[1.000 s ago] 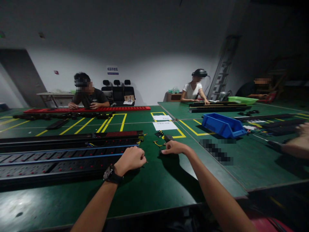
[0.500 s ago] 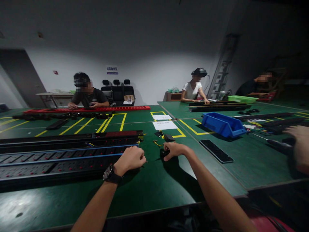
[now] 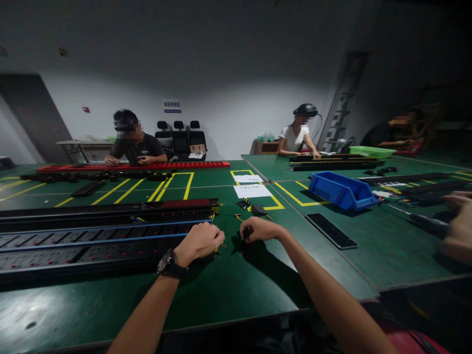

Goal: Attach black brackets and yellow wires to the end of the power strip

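Note:
My left hand [image 3: 202, 241], with a watch on the wrist, is closed at the right end of a long black socket strip [image 3: 121, 253] with red dots and blue edges. A thin yellowish piece pokes out by its fingertips; what the fingers hold is mostly hidden. Just to the right, my right hand [image 3: 261, 229] is low over the table, fingers curled in a pinch around a small black part [image 3: 244, 236] that is mostly hidden. Beyond it lie a black block-shaped piece [image 3: 258, 210], a short yellow wire [image 3: 239, 218] and a small black-and-yellow piece [image 3: 243, 202].
A phone [image 3: 331, 231] and a blue bin [image 3: 341, 191] stand to the right. Past them, another person's hand [image 3: 459, 226] is near a screwdriver [image 3: 427, 223]. White paper labels [image 3: 251, 191] lie ahead. Co-workers sit across the green table [image 3: 221, 300], behind a red rail [image 3: 177, 166].
My right hand has shifted slightly left, toward my left hand, its fingers now curled in tighter. More of the black block-shaped piece shows behind it. My left hand has barely moved.

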A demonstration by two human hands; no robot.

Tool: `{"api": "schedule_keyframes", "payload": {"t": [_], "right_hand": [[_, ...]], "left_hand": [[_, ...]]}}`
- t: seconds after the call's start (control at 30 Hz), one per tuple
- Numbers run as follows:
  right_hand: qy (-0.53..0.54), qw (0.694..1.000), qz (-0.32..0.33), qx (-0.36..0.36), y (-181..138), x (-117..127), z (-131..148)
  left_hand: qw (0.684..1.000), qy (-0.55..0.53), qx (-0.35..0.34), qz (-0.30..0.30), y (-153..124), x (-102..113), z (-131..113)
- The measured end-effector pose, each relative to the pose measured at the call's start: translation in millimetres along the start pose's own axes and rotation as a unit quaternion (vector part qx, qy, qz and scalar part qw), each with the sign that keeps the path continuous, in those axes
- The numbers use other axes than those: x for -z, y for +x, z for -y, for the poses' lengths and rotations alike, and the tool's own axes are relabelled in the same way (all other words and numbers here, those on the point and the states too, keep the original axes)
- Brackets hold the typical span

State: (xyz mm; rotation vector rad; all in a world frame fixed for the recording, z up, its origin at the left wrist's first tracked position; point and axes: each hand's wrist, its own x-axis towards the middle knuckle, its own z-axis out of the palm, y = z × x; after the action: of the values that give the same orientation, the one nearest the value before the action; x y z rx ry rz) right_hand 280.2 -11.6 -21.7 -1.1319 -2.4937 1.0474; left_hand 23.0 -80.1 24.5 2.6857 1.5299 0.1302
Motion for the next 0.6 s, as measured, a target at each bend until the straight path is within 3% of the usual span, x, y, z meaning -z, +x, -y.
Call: {"api": "schedule_keyframes", "payload": {"t": [0.13,0.27,0.6], "right_hand": [[0.092,0.994,0.015,0.054,17.5,-27.7,9.1],[0.125,0.99,-0.019,0.07,29.1,-47.7,12.5],[0.115,0.989,-0.053,0.073,29.0,-51.3,13.3]], "left_hand": [[1.0,0.001,-0.003,-0.002,0.0,0.5,0.5],[1.0,0.0,-0.006,0.002,0.2,-0.8,2.0],[1.0,0.027,-0.011,0.006,1.3,-4.5,4.2]]}}
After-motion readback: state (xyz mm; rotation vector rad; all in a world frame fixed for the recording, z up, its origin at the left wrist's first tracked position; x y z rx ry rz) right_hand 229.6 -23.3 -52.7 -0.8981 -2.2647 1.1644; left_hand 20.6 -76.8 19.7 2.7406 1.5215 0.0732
